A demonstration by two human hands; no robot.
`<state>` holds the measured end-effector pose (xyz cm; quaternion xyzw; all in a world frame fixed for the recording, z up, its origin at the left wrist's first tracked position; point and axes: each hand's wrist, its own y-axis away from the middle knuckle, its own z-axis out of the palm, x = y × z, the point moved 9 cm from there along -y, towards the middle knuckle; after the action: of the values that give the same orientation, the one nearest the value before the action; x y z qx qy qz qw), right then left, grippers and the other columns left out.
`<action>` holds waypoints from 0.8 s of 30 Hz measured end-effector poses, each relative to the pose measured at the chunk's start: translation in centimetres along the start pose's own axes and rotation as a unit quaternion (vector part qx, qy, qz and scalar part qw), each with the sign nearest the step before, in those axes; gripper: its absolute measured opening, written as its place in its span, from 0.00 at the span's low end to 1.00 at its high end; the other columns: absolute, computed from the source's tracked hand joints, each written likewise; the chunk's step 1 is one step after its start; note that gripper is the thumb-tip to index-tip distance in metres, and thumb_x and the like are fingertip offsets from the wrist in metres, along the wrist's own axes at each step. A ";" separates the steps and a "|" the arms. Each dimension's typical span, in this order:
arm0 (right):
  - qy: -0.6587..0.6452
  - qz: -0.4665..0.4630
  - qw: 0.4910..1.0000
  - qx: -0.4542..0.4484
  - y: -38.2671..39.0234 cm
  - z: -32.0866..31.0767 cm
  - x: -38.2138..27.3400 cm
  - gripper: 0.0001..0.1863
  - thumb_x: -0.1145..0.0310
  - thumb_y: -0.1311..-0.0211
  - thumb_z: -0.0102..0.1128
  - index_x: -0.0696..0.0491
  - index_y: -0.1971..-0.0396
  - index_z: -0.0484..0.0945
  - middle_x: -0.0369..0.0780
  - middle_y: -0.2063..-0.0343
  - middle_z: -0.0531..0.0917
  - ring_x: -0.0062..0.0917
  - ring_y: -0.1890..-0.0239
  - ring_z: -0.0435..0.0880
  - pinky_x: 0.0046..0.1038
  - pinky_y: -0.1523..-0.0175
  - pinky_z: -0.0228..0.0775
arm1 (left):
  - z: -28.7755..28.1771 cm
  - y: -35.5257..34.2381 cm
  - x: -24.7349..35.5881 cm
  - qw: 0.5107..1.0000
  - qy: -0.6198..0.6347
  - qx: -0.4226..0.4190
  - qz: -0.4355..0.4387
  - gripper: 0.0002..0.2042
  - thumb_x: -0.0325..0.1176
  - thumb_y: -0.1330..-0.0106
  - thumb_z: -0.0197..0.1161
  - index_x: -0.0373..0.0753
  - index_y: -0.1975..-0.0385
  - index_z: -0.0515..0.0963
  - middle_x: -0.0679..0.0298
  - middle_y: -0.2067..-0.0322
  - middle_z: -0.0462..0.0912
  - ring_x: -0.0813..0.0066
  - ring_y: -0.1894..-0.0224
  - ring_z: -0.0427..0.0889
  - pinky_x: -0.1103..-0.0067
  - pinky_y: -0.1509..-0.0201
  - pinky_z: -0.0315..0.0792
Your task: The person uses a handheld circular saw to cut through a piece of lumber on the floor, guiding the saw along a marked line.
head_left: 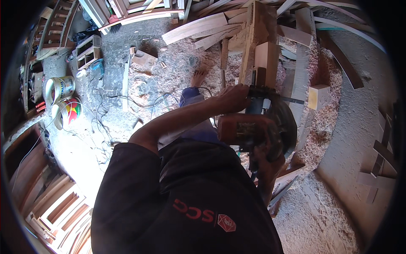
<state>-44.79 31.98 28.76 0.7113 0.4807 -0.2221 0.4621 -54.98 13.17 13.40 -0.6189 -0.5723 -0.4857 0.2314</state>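
Note:
My right hand [271, 160] is wrapped around the rear handle of a circular saw [246, 128] with an orange-red motor housing and a dark round guard [284, 122]. Closed fingers of my left hand [235, 97] press at the front edge of the saw's base, beside a wooden block; what they grip is hidden. The saw rests over pale timber on a narrow wooden bench [248, 46]. A squared wood piece [266, 57] lies on that bench just beyond the saw. The blade cannot be seen.
Curved boards [196, 28] are heaped behind the bench. A short wood block [318, 97] sits among shavings [323, 131] to the right. A power cord [156, 100] trails over the floor near my bare foot [198, 78]. Buckets [63, 89] and window frames [63, 207] stand at left.

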 end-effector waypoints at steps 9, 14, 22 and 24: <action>0.020 -0.018 1.000 0.009 0.3 -0.9 1.2 0.22 0.72 0.49 0.76 0.60 0.53 0.83 0.36 0.73 0.86 0.18 0.73 0.83 0.23 0.67 0.75 | 0.0 1.0 0.2 1.000 0.025 0.018 -0.002 0.17 0.39 0.34 0.57 0.27 0.60 0.75 0.40 0.61 0.81 0.39 0.57 0.83 0.53 0.52 0.76; 0.005 0.018 1.000 0.010 0.5 -1.2 1.5 0.20 0.70 0.50 0.80 0.58 0.59 0.82 0.35 0.71 0.85 0.17 0.70 0.82 0.22 0.64 0.75 | 0.2 1.2 0.5 0.999 0.027 0.025 0.006 0.16 0.38 0.34 0.57 0.27 0.62 0.74 0.40 0.63 0.81 0.39 0.59 0.83 0.54 0.53 0.76; 0.007 -0.038 0.999 -0.007 0.5 -0.6 1.4 0.23 0.73 0.46 0.74 0.63 0.49 0.82 0.37 0.74 0.86 0.18 0.74 0.83 0.22 0.68 0.75 | 0.2 0.7 0.2 0.999 0.035 0.022 0.007 0.15 0.37 0.35 0.56 0.27 0.63 0.74 0.40 0.63 0.80 0.40 0.58 0.83 0.54 0.52 0.75; -0.016 -0.029 0.999 -0.013 0.6 -0.3 1.4 0.19 0.72 0.47 0.76 0.61 0.55 0.83 0.35 0.74 0.85 0.17 0.74 0.82 0.22 0.67 0.74 | 0.2 0.8 0.1 0.999 0.034 0.018 0.010 0.15 0.37 0.35 0.57 0.27 0.63 0.74 0.40 0.62 0.80 0.40 0.58 0.83 0.54 0.52 0.75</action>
<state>-43.68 32.80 28.11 0.6872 0.4967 -0.2402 0.4725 -54.17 13.21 13.66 -0.6029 -0.5668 -0.4939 0.2670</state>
